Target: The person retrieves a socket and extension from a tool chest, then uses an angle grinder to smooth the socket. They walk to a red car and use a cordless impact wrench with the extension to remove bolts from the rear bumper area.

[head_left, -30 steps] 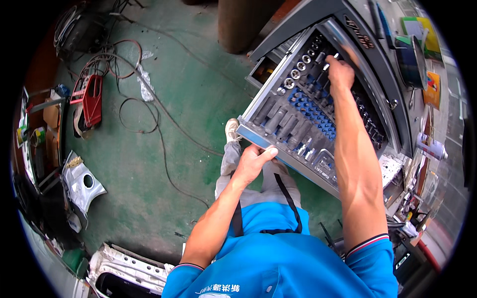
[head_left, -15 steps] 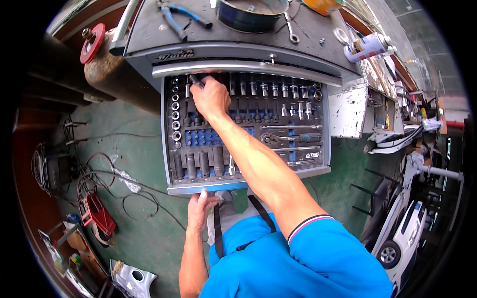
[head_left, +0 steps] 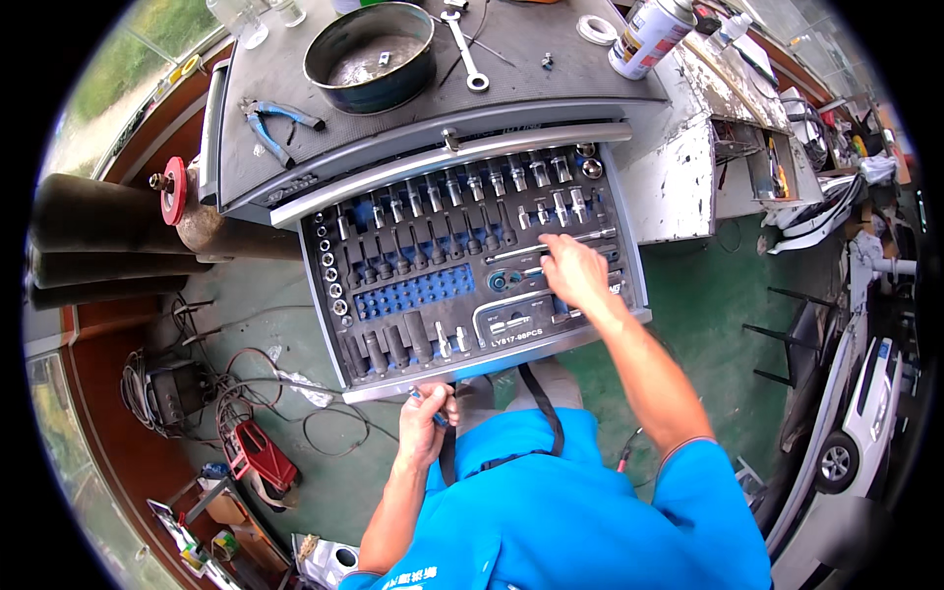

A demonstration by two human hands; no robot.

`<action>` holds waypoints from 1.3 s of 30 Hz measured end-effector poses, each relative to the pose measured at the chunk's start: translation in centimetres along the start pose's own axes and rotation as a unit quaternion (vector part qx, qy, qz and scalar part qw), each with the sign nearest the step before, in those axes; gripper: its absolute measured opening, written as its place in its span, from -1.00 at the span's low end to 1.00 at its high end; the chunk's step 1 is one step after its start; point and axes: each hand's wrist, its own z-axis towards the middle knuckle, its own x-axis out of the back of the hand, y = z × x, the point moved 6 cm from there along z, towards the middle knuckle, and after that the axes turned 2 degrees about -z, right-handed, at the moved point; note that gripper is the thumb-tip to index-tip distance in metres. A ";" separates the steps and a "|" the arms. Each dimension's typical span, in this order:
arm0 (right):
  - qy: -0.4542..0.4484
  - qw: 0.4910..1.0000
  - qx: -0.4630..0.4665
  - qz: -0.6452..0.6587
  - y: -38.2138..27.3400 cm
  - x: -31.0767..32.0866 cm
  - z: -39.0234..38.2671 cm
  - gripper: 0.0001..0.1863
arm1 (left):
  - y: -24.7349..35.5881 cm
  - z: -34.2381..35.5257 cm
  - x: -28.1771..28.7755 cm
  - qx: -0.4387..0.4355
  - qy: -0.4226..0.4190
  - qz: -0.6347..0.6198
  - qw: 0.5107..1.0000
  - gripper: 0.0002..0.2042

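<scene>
A: Where is the left hand [head_left: 425, 427]?
B: At the drawer's [head_left: 580, 341] near edge, gripping a small bluish tool [head_left: 416, 393].
A: And the right hand [head_left: 576, 272]?
B: Over the ratchet wrench [head_left: 504, 281], right side of the drawer. Fingers bent; whether they grip anything, cannot tell.

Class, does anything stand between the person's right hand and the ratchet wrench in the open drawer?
Nothing visible does. The drawer is open, and the right hand is over the ratchet wrench, hiding part of its handle; contact is unclear.
</scene>
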 end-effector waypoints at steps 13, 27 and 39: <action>-0.104 0.936 0.289 -0.175 1.6 -0.9 6.2 -0.87 | -3.6 4.0 -9.3 -0.142 0.067 0.566 0.809 -0.58; -0.221 0.742 0.004 0.632 4.7 13.6 -6.5 -0.70 | -3.0 4.5 -9.5 -0.143 0.035 0.524 0.839 -0.53; 0.053 0.767 -0.088 0.633 12.3 13.4 -30.8 -0.73 | -3.9 4.3 -22.3 -0.208 -0.125 0.418 0.875 -0.66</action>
